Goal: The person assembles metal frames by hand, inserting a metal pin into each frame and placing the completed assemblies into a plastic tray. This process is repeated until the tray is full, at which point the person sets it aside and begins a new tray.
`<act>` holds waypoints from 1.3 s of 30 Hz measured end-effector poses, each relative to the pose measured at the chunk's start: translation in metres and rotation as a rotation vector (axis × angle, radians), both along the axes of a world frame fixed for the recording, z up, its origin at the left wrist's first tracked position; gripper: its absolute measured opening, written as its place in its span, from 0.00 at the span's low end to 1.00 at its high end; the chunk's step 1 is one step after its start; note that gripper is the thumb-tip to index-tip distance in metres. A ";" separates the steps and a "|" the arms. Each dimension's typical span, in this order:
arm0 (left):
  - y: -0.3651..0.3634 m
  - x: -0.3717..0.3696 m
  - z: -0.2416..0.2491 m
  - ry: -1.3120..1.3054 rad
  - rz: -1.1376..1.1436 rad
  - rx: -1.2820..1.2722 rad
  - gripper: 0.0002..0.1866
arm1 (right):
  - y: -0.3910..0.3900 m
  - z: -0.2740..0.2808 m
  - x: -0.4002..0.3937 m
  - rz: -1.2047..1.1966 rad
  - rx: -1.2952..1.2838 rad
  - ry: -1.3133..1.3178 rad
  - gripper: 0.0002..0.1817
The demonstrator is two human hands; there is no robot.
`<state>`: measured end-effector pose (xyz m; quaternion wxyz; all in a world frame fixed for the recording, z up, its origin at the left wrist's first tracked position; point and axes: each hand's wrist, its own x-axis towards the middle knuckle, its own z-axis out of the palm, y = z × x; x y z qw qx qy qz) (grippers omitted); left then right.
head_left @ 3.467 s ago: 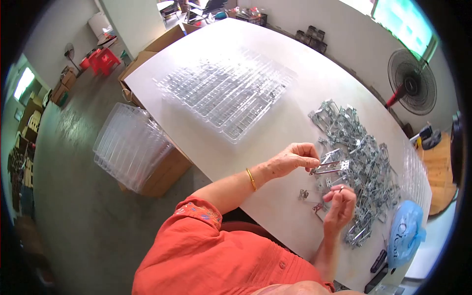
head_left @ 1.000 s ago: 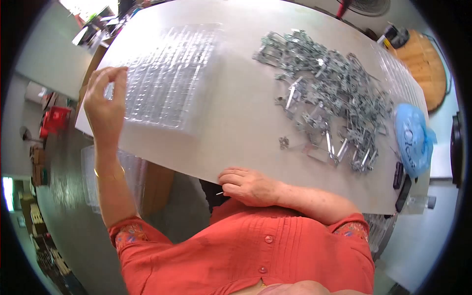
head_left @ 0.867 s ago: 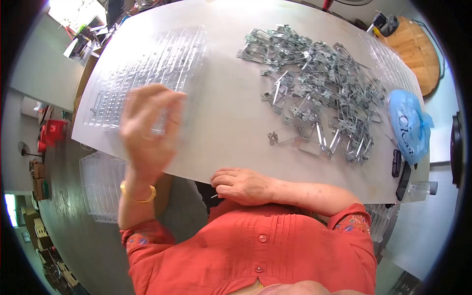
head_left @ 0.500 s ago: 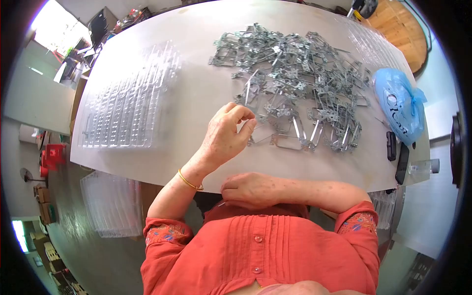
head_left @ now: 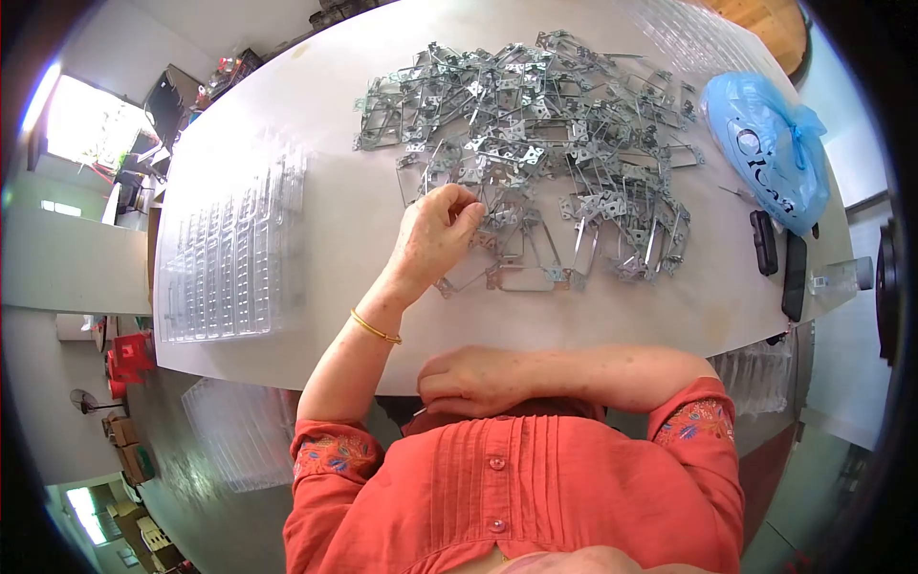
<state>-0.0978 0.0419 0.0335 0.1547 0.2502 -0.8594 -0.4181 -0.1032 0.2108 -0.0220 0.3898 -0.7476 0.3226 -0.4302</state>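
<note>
My left hand (head_left: 435, 237), with a gold bangle (head_left: 375, 326) on its wrist, is at the near left edge of a heap of metal brackets (head_left: 535, 153). Its thumb and index finger are pinched together beside the nearest brackets; what they hold, if anything, cannot be made out. At the table's front edge, close to my body, my right hand (head_left: 473, 379) has its fingers curled. A thin pale tip (head_left: 420, 411) shows below those fingers, too small to name. The brackets are thin, silver-grey frames with flat drilled plates, lying tangled together.
Clear plastic trays (head_left: 225, 253) are stacked at the table's left, with more trays (head_left: 688, 38) at the far right. On the right lie a blue plastic bag (head_left: 765, 143), a black object (head_left: 763, 243), a dark flat case (head_left: 794, 277) and a clear bottle (head_left: 841, 276).
The view has turned, so the table's contents sit further left. My left hand's fingers have drawn closer together at the heap's edge. My right hand stays by the table's front edge.
</note>
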 end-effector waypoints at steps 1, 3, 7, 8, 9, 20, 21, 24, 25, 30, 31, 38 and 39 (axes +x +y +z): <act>0.000 -0.001 0.001 -0.030 0.011 0.047 0.11 | -0.001 -0.002 0.001 0.001 0.001 -0.011 0.12; 0.000 -0.002 0.004 -0.057 0.022 0.094 0.10 | -0.001 -0.003 0.002 0.002 0.001 -0.018 0.12; 0.002 -0.003 0.012 0.037 -0.006 0.101 0.09 | 0.000 -0.001 0.002 -0.010 0.015 -0.028 0.12; 0.000 -0.002 0.014 0.078 -0.016 0.115 0.10 | 0.000 0.000 0.002 -0.013 0.029 -0.028 0.11; -0.004 0.001 0.014 0.084 -0.014 0.112 0.10 | -0.001 0.000 0.002 -0.011 0.027 -0.023 0.11; -0.043 0.045 -0.005 0.551 -0.283 1.194 0.03 | -0.002 0.028 -0.011 -0.072 0.220 -0.083 0.05; -0.045 0.048 -0.006 0.573 -0.299 1.219 0.02 | -0.002 0.033 -0.013 -0.061 0.223 -0.072 0.05; -0.050 0.055 -0.018 0.643 -0.293 1.206 0.02 | -0.006 0.052 -0.023 -0.201 0.202 -0.103 0.06; -0.052 0.057 -0.022 0.652 -0.289 1.209 0.02 | -0.008 0.058 -0.029 -0.269 0.206 -0.132 0.05; -0.055 0.065 -0.023 0.618 -0.342 1.225 0.08 | -0.026 0.092 -0.049 -0.660 0.214 -0.307 0.05; -0.055 0.066 -0.022 0.629 -0.337 1.229 0.08 | -0.030 0.095 -0.055 -0.654 0.220 -0.299 0.05; -0.053 0.071 -0.017 0.538 -0.376 1.237 0.26 | -0.044 0.081 -0.075 -0.983 0.156 -0.346 0.05; -0.053 0.071 -0.017 0.487 -0.389 1.240 0.29 | -0.043 0.080 -0.075 -0.995 0.169 -0.325 0.05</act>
